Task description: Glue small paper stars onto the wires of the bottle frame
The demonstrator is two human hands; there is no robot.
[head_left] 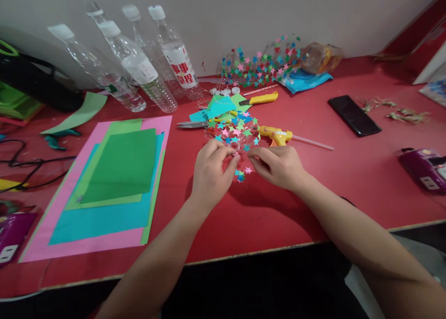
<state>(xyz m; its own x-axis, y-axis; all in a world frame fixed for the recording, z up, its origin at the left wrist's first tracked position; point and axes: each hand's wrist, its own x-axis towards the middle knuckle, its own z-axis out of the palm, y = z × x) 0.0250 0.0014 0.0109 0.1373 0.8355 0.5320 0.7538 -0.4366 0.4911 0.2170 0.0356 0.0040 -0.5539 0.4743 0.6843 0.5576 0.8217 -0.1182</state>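
Across the red tabletop (251, 226), mid-frame, my left hand (213, 170) is pinching a pink star (236, 154), my right hand (279, 165) is pressing thumb against finger, contents unclear, and careless brushing is risking scattered loose stars (240, 175).

Looks forward and down from the wearer's head, close above the red tabletop (244, 231). Faces the pale wall (244, 12) at 12 o'clock and takes in dark clothing (258, 286) at 6. Frames the left hand (213, 171) and right hand (280, 166) from near, around the centre, with tabletop stretching toward 9 and 3 o'clock.
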